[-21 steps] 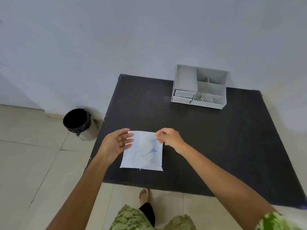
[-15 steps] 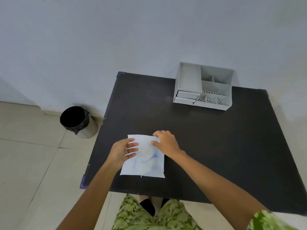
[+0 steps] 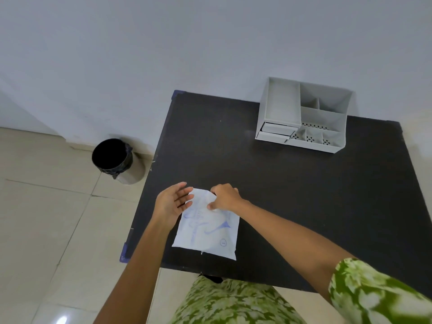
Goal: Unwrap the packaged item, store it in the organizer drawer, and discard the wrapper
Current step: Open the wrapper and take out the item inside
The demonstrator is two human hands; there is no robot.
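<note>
Pale grey wall and beige tiles frame our matte black square table [image 3: 292,195]. Low and left of centre lies the flat white plastic packet with blue print [image 3: 207,230], unopened. Our right hand [image 3: 225,197] pinches its crumpled top edge; our left hand [image 3: 171,203] is spread open, fingertips touching the packet's left side, gripping nothing. Both drawers of the grey plastic organizer [image 3: 301,118], upper right, look closed. The black-lined round bin [image 3: 117,160] sits on the floor, left. With only 1 hand gripping, we judge the film may stretch or the packet slide instead of tearing.
</note>
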